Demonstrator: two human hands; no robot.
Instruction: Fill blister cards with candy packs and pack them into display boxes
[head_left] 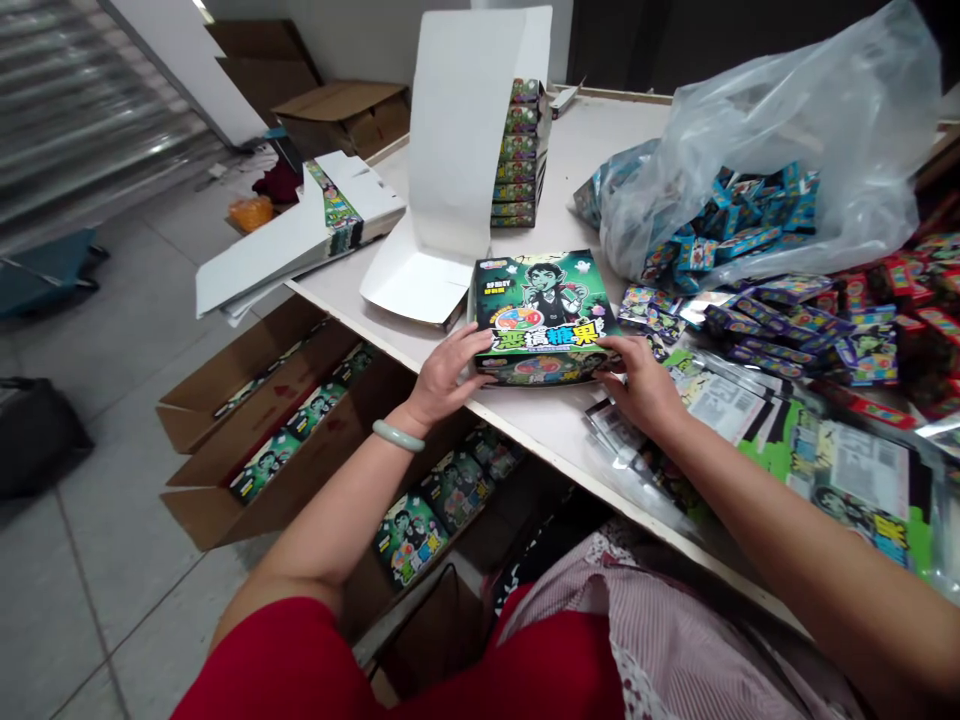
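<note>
A green and black candy box (544, 305) with a cartoon vampire on its lid lies closed near the table's front edge. My left hand (452, 378) grips its left front corner, thumb low on the front face and fingers on the lid's edge. At the right front corner, my right hand (640, 388) holds the same box between thumb and fingers. Just behind and left stands an open white box (454, 130) with its lid raised. A stack of small candy packs (517, 155) rises beside that lid.
A clear plastic bag (862, 150) of blue packets and loose purple packets (787, 320) lie at right, near flat printed pouches (840, 470). Flat white box blanks (262, 260) overhang the table's left corner. Cartons (202, 440) of green boxes stand below.
</note>
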